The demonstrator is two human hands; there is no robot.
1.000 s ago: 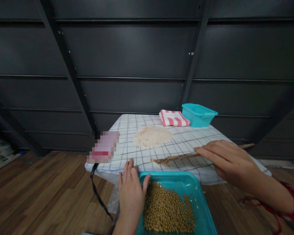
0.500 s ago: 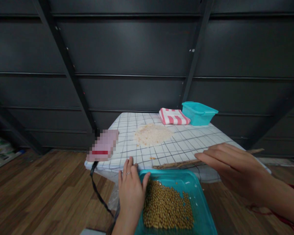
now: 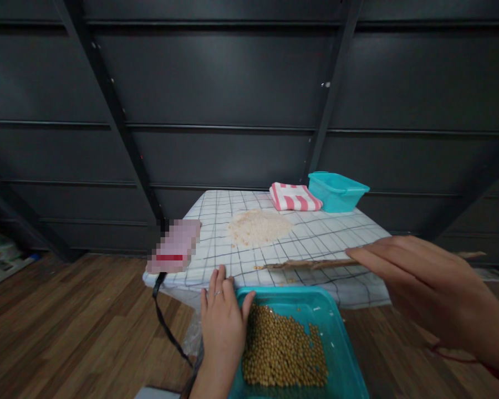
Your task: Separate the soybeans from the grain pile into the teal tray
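My right hand (image 3: 424, 282) is closed round a long, rough brown stick (image 3: 311, 264), which looks like dry wood or bark. The stick lies sideways just above the near part of the checked cloth. A few loose yellow beans (image 3: 258, 267) are by its left tip, and others lie just below it. My left hand (image 3: 222, 327), a ring on one finger, grips the left rim of a teal plastic tray (image 3: 347, 341), thumb inside and fingers outside at the cloth's edge. Many yellowish-brown beans (image 3: 283, 349), like soybeans, lie in the tray.
A white checked cloth (image 3: 216, 208) covers the table. On it are a patch of pale, crumbly grains (image 3: 258, 228), a folded pink-and-white striped towel (image 3: 295, 197) and a turquoise basket (image 3: 339, 194). A blurred-out pink object (image 3: 177, 244) with a black strap is at the left edge.
My right hand has moved the stick up and to the right, away from the tray's far rim. Loose beans now show on the near side of the stick. My left hand stays put.
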